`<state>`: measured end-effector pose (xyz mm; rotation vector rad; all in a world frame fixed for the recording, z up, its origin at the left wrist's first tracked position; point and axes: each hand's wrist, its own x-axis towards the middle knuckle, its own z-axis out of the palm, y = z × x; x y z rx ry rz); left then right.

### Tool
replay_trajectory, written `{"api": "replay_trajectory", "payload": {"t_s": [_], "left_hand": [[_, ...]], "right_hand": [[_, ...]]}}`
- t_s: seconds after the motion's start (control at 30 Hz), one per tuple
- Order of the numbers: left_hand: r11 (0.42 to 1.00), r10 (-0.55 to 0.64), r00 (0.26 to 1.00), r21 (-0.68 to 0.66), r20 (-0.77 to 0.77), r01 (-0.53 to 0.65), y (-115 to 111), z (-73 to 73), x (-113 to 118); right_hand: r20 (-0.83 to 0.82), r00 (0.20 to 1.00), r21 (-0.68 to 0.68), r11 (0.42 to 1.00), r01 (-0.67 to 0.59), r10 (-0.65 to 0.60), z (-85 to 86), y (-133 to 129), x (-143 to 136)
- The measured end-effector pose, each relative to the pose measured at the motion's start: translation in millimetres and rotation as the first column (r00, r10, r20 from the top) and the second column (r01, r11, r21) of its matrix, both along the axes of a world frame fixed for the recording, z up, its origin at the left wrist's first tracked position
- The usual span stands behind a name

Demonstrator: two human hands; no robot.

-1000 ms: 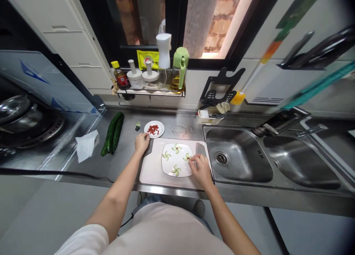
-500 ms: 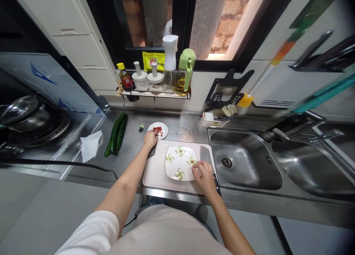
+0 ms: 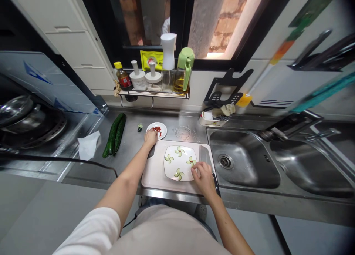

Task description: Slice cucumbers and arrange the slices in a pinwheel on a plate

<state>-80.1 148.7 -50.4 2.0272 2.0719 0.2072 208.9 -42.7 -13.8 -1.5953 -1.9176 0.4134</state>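
My left hand (image 3: 150, 137) rests at the near-left rim of a small white round plate (image 3: 164, 130). Its fingers are bent together beside small red pieces (image 3: 158, 130); whatever they pinch is hidden. My right hand (image 3: 204, 176) hovers by the right rim of a white square plate (image 3: 173, 170), thumb and forefinger drawn together, and I cannot make out anything between them. On that plate lie several pinwheels of green-edged cucumber slices, among them the right-hand pinwheel (image 3: 191, 161) close to my right fingertips. Red bits mark the centres of the top and right pinwheels.
The square plate sits on a pale cutting board (image 3: 153, 173). A knife (image 3: 205, 155) lies along the board's right side, by the sink (image 3: 244, 158). Left are whole cucumbers (image 3: 114, 134), a cucumber scrap (image 3: 139, 127) and a white tissue (image 3: 89, 145). A condiment shelf (image 3: 155, 94) hangs behind.
The camera view has shifted slightly. Both hands keep nearly the same places, the left at the small plate and the right by the square plate.
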Motion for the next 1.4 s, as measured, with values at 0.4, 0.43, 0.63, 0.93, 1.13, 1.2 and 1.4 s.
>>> {"api": "replay_trajectory", "payload": {"t_s": [0.4, 0.43, 0.63, 0.93, 1.13, 1.2, 1.4], "left_hand": [[0.982, 0.097, 0.949, 0.125, 0.301, -0.14, -9.9, 5.7, 8.3], [0.98, 0.105, 0.928, 0.12, 0.357, -0.157, -12.3, 5.4, 9.8], [0.977, 0.116, 0.692, 0.044, 0.713, -0.208, -32.1, 3.0, 26.7], [0.987, 0.108, 0.44, -0.041, 0.892, -0.157, -63.3, 23.3, 53.5], [0.993, 0.096, 0.369, -0.066, 0.924, -0.094, -82.9, 39.7, 66.4], [0.995, 0.085, 0.362, -0.062, 0.928, -0.074, -88.9, 43.8, 70.3], [0.998, 0.022, 0.402, -0.042, 0.915, 0.042, -111.8, 47.4, 81.4]], "right_hand": [[-0.009, 1.0, -0.029, 0.999, 0.016, -0.016, -1.6, 0.2, -2.8], [-0.012, 1.0, -0.029, 0.999, 0.014, -0.014, -2.0, 0.5, -3.6], [-0.036, 0.999, -0.008, 1.0, -0.029, 0.029, 0.6, 4.1, -8.9], [-0.081, 0.994, 0.021, 0.997, -0.073, 0.074, 15.3, 16.7, -17.9], [-0.103, 0.989, 0.027, 0.994, -0.107, 0.109, 35.4, 32.4, -24.9], [-0.109, 0.987, 0.036, 0.993, -0.114, 0.117, 41.9, 37.5, -26.6], [-0.092, 0.983, 0.045, 0.987, -0.154, 0.158, 49.1, 45.4, -28.5]]}}
